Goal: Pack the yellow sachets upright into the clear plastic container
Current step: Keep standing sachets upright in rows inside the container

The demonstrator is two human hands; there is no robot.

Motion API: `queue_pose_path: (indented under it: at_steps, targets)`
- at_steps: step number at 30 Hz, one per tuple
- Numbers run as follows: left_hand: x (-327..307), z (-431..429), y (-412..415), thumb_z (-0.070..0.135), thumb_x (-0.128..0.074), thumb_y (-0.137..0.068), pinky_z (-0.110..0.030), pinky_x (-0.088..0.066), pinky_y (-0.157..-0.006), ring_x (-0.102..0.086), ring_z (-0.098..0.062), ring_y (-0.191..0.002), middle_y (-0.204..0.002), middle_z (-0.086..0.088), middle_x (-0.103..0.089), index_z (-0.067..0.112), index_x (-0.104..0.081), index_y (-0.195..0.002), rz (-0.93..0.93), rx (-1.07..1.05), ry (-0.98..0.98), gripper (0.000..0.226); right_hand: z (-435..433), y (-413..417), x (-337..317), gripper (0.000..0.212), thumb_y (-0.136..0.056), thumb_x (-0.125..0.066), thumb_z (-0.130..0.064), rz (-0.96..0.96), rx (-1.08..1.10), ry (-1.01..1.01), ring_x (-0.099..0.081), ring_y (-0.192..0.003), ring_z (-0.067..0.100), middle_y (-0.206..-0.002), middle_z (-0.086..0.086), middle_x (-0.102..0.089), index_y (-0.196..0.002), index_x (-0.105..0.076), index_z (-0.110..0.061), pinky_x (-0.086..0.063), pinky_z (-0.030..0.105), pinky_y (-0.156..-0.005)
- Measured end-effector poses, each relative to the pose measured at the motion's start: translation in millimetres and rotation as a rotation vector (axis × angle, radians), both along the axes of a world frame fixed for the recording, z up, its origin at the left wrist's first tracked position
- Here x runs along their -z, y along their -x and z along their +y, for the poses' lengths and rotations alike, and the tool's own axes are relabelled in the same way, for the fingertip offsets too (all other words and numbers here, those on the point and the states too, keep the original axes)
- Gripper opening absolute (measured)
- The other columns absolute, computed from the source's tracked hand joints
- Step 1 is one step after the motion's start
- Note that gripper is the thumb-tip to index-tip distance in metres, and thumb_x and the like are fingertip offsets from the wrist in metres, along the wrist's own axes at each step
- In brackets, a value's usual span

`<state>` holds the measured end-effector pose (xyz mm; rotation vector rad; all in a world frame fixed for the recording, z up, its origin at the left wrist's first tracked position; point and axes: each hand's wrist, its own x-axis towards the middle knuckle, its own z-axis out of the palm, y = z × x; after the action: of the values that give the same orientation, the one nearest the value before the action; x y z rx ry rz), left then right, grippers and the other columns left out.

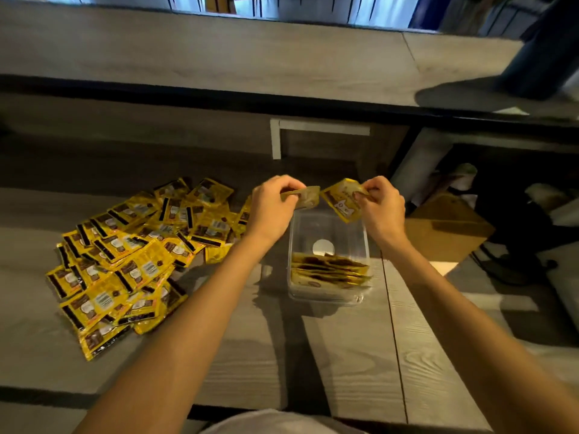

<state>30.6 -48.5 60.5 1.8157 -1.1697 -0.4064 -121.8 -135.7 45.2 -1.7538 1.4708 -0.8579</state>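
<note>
Here the printing on the sachets is too small and blurred to read; only brown picture panels, white patches and barcode-like stripes show on the yellow foil. The left hand [272,204] pinches one sachet [302,195] by its edge, held nearly edge-on so its face is hidden. The right hand [380,204] grips a second sachet [341,200] at its upper corner, tilted, a pale motif on its face that cannot be made out. Both held sachets hang above the far end of the clear plastic container [329,296], their tips near each other but apart.

The container stands on the grey wood-grain desk [344,355] between the forearms. At its near end a row of packed sachets [329,269] stands on edge, leaning a little, their lower halves blurred through the wall. The far part of the container is bare, with a round white spot [323,247] on the bottom, perhaps a sticker.

To the left on the desk lies a loose pile of sachets [125,255], overlapping, mostly flat; its far right edge is hidden behind the left wrist. A brown cardboard box [448,227] sits to the right of the desk, lower down. A white bracket [310,130] shows beyond the hands under a raised shelf [219,57]. At top right a dark shape is cut off by the frame.
</note>
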Motion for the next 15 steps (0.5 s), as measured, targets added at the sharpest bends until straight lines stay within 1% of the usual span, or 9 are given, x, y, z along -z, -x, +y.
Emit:
queue_pose_path:
  at_steps: [1,3,4,7,9,12,15]
  targets:
    - [2.8,-4.6,6.2,-0.002,-0.056,-0.084,-0.019,-0.045,-0.081,-0.059,-0.013,-0.093,-0.099,-0.007,-0.069,0.007,-0.070,-0.096,0.004,0.028,-0.034,0.021,-2.3,5.5,3.3,0.011,-0.087,-0.058,-0.010,0.012,-0.003,-0.007,-0.061,-0.101,0.026,-0.100,0.009,-0.065,-0.098,-0.060,-0.009,-0.053,0.047,-0.086]
    - [11.5,-11.3,16.2,0.001,-0.056,-0.085,-0.025,-0.047,-0.081,-0.060,-0.016,-0.096,-0.100,-0.006,-0.069,0.011,-0.069,-0.098,0.009,0.106,-0.123,0.021,-3.6,13.8,10.3,0.013,-0.088,-0.057,-0.010,0.027,-0.035,-0.034,-0.062,-0.100,0.027,-0.099,0.009,-0.064,-0.100,-0.059,-0.008,-0.055,0.038,-0.079]
    - [16.6,-13.3,19.7,0.002,-0.055,-0.086,-0.025,-0.047,-0.081,-0.060,-0.016,-0.096,-0.100,-0.006,-0.069,0.012,-0.069,-0.098,0.004,0.147,-0.172,0.021,-3.8,17.1,15.0,0.014,-0.089,-0.056,-0.011,0.040,-0.058,-0.046,-0.062,-0.101,0.026,-0.101,0.010,-0.064,-0.102,-0.059,-0.008,-0.054,0.035,-0.077]
    - [32.4,-14.1,25.3,0.003,-0.056,-0.087,-0.027,-0.046,-0.084,-0.059,-0.016,-0.100,-0.103,-0.006,-0.068,0.012,-0.069,-0.100,-0.022,0.241,-0.312,0.021,-0.8,22.8,22.8,0.027,-0.092,-0.053,-0.010,0.115,-0.196,-0.041,-0.061,-0.110,0.024,-0.115,0.010,-0.066,-0.117,-0.061,-0.014,-0.054,0.038,-0.089]
    - [41.1,-12.0,25.7,0.004,-0.056,-0.087,-0.030,-0.047,-0.089,-0.059,-0.018,-0.105,-0.106,-0.007,-0.067,0.011,-0.068,-0.102,-0.037,0.314,-0.400,0.020,2.2,24.2,25.8,0.032,-0.093,-0.050,-0.007,0.168,-0.301,-0.063,-0.060,-0.113,0.024,-0.120,0.010,-0.065,-0.123,-0.060,-0.014,-0.052,0.034,-0.091]
    - [48.6,-7.3,24.0,0.006,-0.056,-0.088,-0.027,-0.046,-0.084,-0.060,-0.018,-0.104,-0.107,-0.007,-0.067,0.011,-0.066,-0.103,-0.090,0.419,-0.521,0.018,5.8,25.0,30.6,0.028,-0.093,-0.050,-0.009,0.291,-0.390,-0.050,-0.059,-0.112,0.027,-0.119,0.012,-0.065,-0.118,-0.064,-0.010,-0.051,0.038,-0.093]
    - [52.4,-4.9,22.7,0.010,-0.053,-0.091,-0.028,-0.045,-0.081,-0.059,-0.019,-0.104,-0.108,-0.007,-0.065,0.013,-0.063,-0.104,-0.114,0.458,-0.589,0.016,7.0,25.6,34.8,0.021,-0.092,-0.054,-0.015,0.424,-0.507,-0.006,-0.064,-0.097,0.028,-0.106,0.013,-0.069,-0.106,-0.068,-0.008,-0.051,0.034,-0.084]
